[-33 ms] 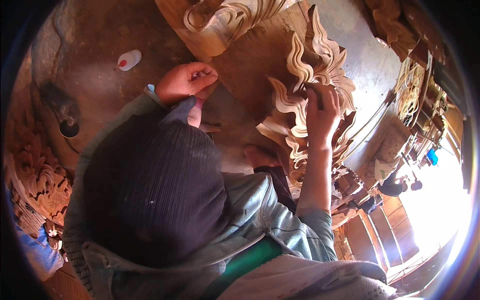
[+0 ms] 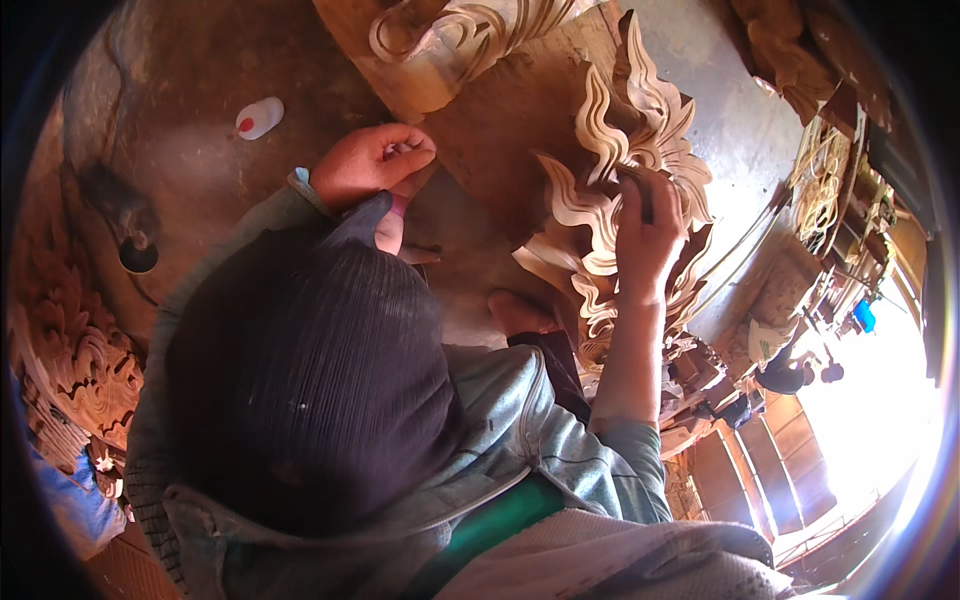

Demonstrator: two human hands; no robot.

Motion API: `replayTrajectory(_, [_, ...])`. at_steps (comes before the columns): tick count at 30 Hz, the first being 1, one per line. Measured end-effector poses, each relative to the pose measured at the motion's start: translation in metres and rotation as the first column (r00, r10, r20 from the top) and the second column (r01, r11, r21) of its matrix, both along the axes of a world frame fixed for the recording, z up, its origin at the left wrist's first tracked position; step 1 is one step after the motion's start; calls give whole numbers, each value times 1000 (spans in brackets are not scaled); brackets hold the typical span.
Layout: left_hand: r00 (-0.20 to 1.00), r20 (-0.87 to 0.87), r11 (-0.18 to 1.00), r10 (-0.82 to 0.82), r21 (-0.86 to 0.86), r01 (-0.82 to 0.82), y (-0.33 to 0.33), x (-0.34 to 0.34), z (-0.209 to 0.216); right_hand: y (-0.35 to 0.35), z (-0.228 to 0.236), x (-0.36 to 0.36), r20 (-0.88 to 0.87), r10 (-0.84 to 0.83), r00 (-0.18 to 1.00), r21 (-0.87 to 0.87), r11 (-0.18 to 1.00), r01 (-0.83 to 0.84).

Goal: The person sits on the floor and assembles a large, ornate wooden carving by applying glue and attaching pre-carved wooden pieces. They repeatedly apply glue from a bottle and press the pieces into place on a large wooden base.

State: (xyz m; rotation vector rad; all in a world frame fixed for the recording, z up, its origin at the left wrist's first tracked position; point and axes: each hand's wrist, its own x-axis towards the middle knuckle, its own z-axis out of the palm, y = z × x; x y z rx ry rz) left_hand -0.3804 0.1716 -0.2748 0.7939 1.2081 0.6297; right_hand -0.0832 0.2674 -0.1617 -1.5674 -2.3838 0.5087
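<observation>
My right hand (image 2: 652, 232) rests on a pale wood carving (image 2: 588, 212) with wavy, flame-like tongues. Its fingers are bent and pressed together near the middle tongues. A small dark edge shows at the fingertips, too little to name. Off to the left, my left hand (image 2: 372, 165) hovers apart from the carving, thumb and fingers curled into a pinch. Whether anything sits in that pinch is hidden. A large dark, finely ribbed shape (image 2: 310, 380) covers much of the lower left and hides part of my left arm.
Another scroll-carved wood piece (image 2: 470, 45) lies at the far side. A white bottle with a red cap (image 2: 262, 118) is on the floor at left. More carved wood (image 2: 85, 370) stands at the left edge. A bare foot (image 2: 522, 312) is near the carving.
My right hand has shifted very slightly to the right on the carving. The left hand and the carving look the same.
</observation>
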Motion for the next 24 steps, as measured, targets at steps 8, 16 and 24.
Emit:
replayTrajectory(8, [998,4,995,-56,77,56,1,-5,-11,9,11,-10,-179,-613,770,-624,676,393])
replayTrajectory(16, [998,39,998,-57,30,56,3,-5,-8,33,1,-40,-247,-435,866,-427,851,306])
replayTrajectory(24, [997,-8,993,-71,92,71,2,-3,-17,52,-27,-60,-55,-107,993,74,991,111])
